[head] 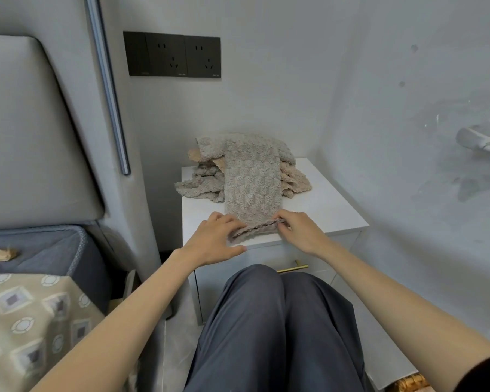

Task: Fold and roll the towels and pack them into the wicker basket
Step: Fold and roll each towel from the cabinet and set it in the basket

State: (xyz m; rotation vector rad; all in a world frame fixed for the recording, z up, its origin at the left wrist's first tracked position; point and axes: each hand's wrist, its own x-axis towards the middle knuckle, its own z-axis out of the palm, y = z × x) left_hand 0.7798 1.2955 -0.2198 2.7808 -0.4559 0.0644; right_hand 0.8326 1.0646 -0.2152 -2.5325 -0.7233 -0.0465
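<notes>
A grey fluffy towel (252,182), folded into a long narrow strip, lies on the white nightstand (328,210) and runs away from me over a pile of towels. My left hand (215,239) and my right hand (300,230) both pinch its near end, which is turned up a little. The pile (207,176) behind holds several grey and beige towels. A bit of the wicker basket (408,381) shows at the bottom right edge, by my right forearm.
The nightstand stands in a corner, with grey walls behind and to the right and black wall sockets (173,55) above. A padded headboard (26,131) and bed (29,312) are on the left. My knees (269,321) sit right before the drawer handle (294,267).
</notes>
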